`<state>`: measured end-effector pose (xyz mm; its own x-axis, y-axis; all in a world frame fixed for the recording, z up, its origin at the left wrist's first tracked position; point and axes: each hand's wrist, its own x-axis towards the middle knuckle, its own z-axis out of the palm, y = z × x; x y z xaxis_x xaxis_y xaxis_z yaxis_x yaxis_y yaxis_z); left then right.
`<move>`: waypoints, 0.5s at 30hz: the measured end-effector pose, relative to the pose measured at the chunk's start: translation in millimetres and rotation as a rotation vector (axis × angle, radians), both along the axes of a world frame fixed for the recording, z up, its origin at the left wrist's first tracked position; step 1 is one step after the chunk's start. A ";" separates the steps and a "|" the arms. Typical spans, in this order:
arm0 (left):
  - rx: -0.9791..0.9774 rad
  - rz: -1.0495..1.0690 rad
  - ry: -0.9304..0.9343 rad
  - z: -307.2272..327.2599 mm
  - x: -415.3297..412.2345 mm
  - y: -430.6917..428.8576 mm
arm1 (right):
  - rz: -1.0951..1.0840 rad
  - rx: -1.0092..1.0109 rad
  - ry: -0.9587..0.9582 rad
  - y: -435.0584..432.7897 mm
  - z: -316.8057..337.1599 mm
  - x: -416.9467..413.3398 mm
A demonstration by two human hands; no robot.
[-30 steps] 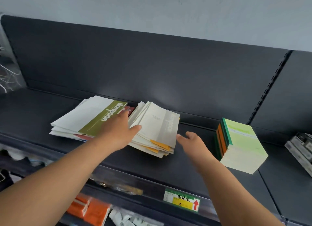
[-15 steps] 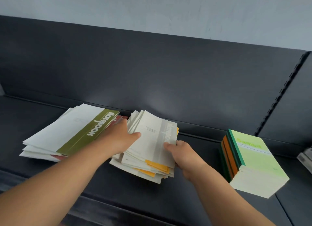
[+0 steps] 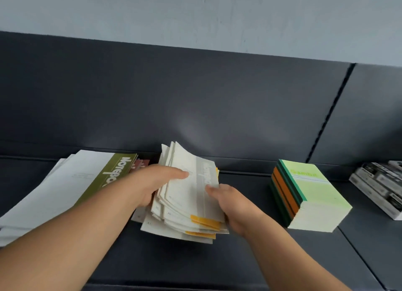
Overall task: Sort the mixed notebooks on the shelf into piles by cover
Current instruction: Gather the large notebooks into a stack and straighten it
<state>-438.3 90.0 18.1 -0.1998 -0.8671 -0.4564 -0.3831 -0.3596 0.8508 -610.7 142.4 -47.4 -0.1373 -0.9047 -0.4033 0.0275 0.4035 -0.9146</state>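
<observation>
A loose stack of thin white notebooks [image 3: 185,195], some with grey and some with yellow-orange spine bands, is tilted up off the dark shelf [image 3: 174,262] at the centre. My left hand [image 3: 150,184] grips its left side, thumb lying across the top cover. My right hand [image 3: 235,206] grips its right edge, thumb on top. To the left lies a fanned pile of white notebooks [image 3: 71,186] topped by one with an olive-green "Notebook" band; a red-banded cover peeks out behind it.
A thick block of small notepads [image 3: 311,195] with light-green cover and green and orange spines stands at the right. Grey-white boxed items [image 3: 380,186] lie at the far right. The shelf's dark back panel [image 3: 195,99] rises close behind the piles.
My right hand came in from the right and took hold of the centre stack's edge. Both hands have lifted and tilted the stack. The camera has moved closer.
</observation>
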 end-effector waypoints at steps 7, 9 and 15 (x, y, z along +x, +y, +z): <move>-0.260 0.006 0.143 -1.8 -4.7 15.2 | -0.068 -0.120 -0.067 6.7 4.0 -20.6; -0.346 -0.028 0.227 2.8 -9.6 27.0 | -0.091 -0.209 -0.100 12.6 13.1 -34.4; -0.448 -0.152 0.394 -10.0 -36.7 55.0 | -0.073 -0.421 -0.167 46.0 39.0 -77.1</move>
<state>-474.9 145.0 8.2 -0.4158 -0.9060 0.0790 -0.0282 0.0997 0.9946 -687.8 188.3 -8.4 -0.1715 -0.9849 -0.0244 0.2031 -0.0111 -0.9791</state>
